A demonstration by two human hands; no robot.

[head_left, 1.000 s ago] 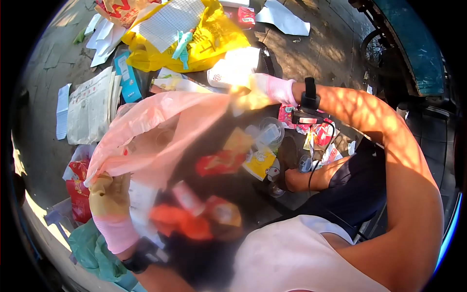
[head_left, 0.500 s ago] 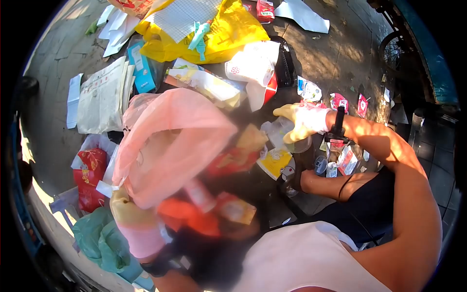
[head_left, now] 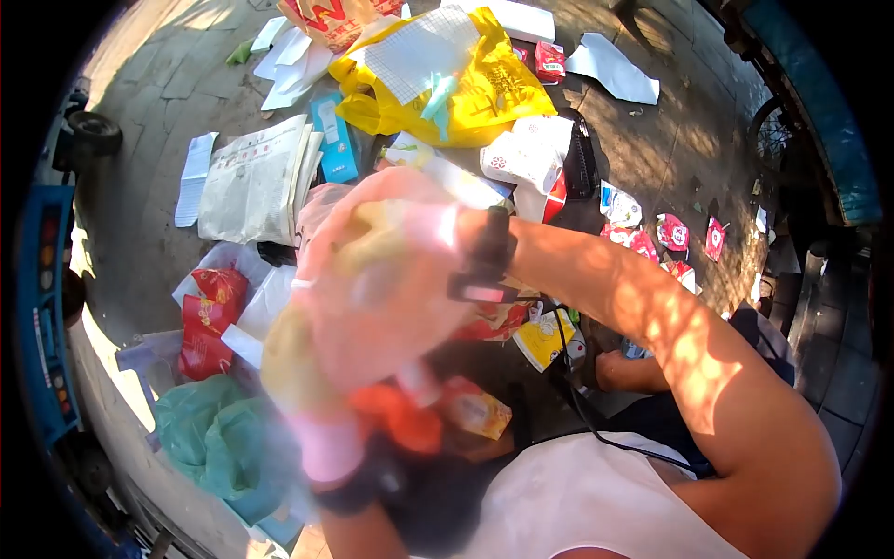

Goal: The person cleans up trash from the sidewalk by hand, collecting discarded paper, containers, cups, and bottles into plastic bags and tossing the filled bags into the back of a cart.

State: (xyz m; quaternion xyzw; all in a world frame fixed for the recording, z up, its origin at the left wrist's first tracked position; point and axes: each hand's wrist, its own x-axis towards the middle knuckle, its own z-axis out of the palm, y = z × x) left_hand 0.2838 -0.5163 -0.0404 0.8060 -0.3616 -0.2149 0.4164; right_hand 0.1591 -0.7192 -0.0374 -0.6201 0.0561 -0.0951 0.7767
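Note:
My left hand (head_left: 303, 368), in a pale yellow and pink glove, is closed on the edge of a pink plastic bag (head_left: 372, 331), which hangs in front of me. Over the bag's upper part is my right hand (head_left: 372, 238), in the same kind of glove. Motion smears its fingers, and a pale blurred patch shows below them; whether it holds anything is unclear. Under the bag lie an orange-red item (head_left: 400, 417) and an orange and white packet (head_left: 477, 410). A yellow and white carton (head_left: 545, 340) lies to their right.
Beyond the hands are a yellow bag (head_left: 507, 93), folded newspapers (head_left: 250, 186), a blue box (head_left: 333, 140), a white paper cup (head_left: 521, 158) and a black tray (head_left: 582, 154). At left sit a red packet (head_left: 207, 326) and a green bag (head_left: 219, 443). Vehicles stand at both sides.
My right hand has moved left from the clear plastic cups to the pink bag. My left hand still grips the bag. The view has shifted, so the ground items appear farther right.

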